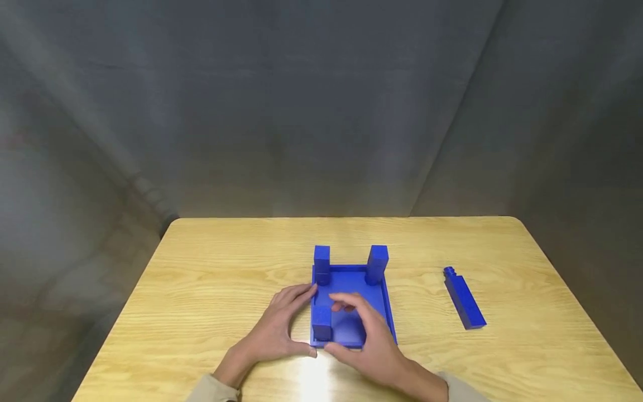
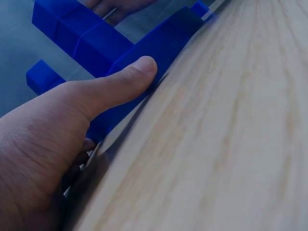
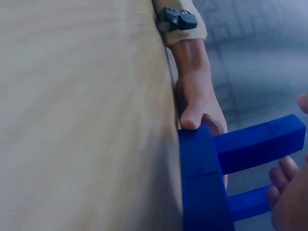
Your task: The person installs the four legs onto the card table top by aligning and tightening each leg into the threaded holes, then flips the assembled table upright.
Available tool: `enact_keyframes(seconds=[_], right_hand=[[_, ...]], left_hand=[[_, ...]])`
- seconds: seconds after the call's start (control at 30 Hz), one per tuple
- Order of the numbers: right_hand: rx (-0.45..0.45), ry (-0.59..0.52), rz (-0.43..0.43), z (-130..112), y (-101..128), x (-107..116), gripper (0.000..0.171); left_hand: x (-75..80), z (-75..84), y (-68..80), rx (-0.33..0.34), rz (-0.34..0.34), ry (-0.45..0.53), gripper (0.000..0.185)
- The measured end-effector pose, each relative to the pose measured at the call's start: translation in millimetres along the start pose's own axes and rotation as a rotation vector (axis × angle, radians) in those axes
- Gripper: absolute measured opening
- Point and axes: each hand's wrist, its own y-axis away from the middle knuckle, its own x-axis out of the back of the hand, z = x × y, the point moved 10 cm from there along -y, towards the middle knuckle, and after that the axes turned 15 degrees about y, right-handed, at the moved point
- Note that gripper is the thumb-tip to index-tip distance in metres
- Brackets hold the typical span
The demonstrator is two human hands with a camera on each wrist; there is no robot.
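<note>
A blue square base point(image 1: 351, 329) with a raised rim, like a small upturned tabletop, lies on the table. Three square blue legs stand upright in its corners: front left point(image 1: 321, 322), back left point(image 1: 322, 262) and back right point(image 1: 377, 262). My left hand point(image 1: 276, 326) holds the base at its front left corner, thumb on the front wall and fingers along the left side. In the left wrist view, the thumb point(image 2: 130, 79) presses the base's wall. My right hand point(image 1: 374, 340) hovers over the base beside the front left leg, its curved fingers and thumb apart around nothing.
A loose blue leg point(image 1: 464, 301) with a threaded end lies to the right on the wooden table point(image 1: 226, 245). Dark grey curtains point(image 1: 311, 111) hang behind the table and at both sides.
</note>
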Motion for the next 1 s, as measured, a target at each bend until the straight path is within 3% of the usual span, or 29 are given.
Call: enact_keyframes(seconds=[0.33,0.6,0.83,1.0], right_hand=[[-0.053,0.026,0.103,20,30,39,0.082],[-0.029,0.029,0.240,33,52,79,0.083],[-0.010,0.085,0.360,55,73,116,0.065],[-0.155,0.201,0.406,70,87,139,0.074]], left_hand=[[-1.4,1.0,-1.6,0.012,-0.002,0.004,0.130],[-3.4,-1.0,-1.4,0.017,-0.005,-0.001,0.130],[-4.1,-1.2,-1.1,0.014,-0.003,-0.009,0.130],[-3.6,-1.0,-0.7,0.018,-0.003,-0.012,0.130]])
